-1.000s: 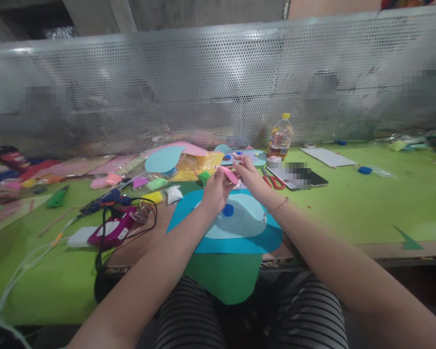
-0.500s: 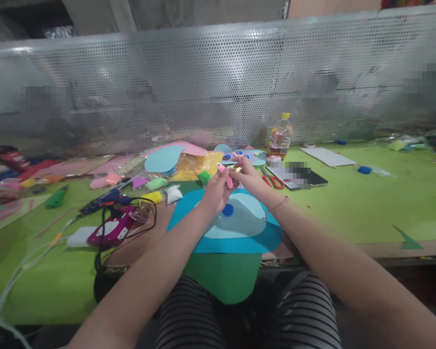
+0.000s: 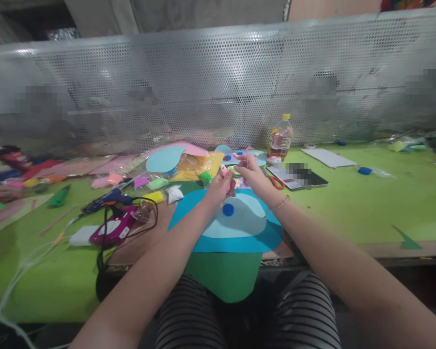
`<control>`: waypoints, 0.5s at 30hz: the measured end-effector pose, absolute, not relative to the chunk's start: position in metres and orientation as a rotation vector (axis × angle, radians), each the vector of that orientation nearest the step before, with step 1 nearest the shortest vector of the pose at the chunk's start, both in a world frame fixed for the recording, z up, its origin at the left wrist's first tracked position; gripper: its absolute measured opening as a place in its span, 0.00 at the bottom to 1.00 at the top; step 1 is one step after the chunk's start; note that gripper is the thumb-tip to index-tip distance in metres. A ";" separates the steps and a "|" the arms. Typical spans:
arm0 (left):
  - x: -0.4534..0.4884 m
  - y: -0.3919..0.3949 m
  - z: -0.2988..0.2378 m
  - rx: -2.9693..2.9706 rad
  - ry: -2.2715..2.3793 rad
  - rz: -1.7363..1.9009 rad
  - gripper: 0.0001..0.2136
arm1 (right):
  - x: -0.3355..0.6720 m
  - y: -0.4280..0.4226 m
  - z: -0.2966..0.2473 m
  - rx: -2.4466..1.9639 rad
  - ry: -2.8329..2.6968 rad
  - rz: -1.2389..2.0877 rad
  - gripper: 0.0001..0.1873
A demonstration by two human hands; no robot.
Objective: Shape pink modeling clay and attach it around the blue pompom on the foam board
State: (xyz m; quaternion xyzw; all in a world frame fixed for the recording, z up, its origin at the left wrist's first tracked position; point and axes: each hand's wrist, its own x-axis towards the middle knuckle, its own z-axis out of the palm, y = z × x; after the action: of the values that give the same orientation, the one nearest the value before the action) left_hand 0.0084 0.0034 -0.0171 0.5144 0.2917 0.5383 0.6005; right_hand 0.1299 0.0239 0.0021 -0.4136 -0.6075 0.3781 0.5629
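My left hand point(image 3: 220, 188) is closed around a small soft-looking pink piece point(image 3: 224, 171), possibly modelling clay, whose pale tip pokes out above the fingers. Just to its right, my right hand point(image 3: 252, 173) is raised with thumb and fingers bent together; a thin pink bit point(image 3: 247, 151) shows at the fingers. Beneath both hands lies a light blue rounded paper shape point(image 3: 245, 225) on a darker blue sheet point(image 3: 221, 246). A flat blue disc point(image 3: 228, 210) rests on the light blue shape. Green paper point(image 3: 223, 276) hangs over the table edge below.
Red-handled scissors point(image 3: 276, 182) and a phone point(image 3: 312, 177) lie right of my hands. Behind stands a yellow-capped bottle point(image 3: 280, 138). Left are a glue gun point(image 3: 105, 201), a magenta power strip point(image 3: 118, 228) with cables, and several clay packets point(image 3: 174, 194). A perforated metal screen point(image 3: 203, 92) closes the back.
My hands have drawn slightly apart, the right one moving a little to the right. The pink piece is now more covered by my left fingers.
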 end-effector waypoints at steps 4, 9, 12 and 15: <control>0.008 0.004 -0.017 1.259 0.785 1.232 0.17 | 0.130 0.024 0.001 -0.946 -1.421 0.901 0.17; 0.009 0.004 -0.016 1.270 0.753 1.273 0.15 | 0.129 0.025 0.001 -0.956 -1.395 0.906 0.15; 0.008 0.003 -0.015 1.205 0.739 1.280 0.15 | 0.129 0.027 0.001 -0.973 -1.393 0.886 0.14; 0.007 0.003 -0.013 1.158 0.725 1.308 0.14 | 0.131 0.029 0.001 -1.011 -1.405 0.864 0.15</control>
State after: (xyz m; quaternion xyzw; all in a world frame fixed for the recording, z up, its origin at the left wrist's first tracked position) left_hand 0.0065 0.0031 -0.0134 0.4963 0.3109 0.5608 0.5852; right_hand 0.1314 0.0292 0.0005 -0.4304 -0.5979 0.3677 0.5675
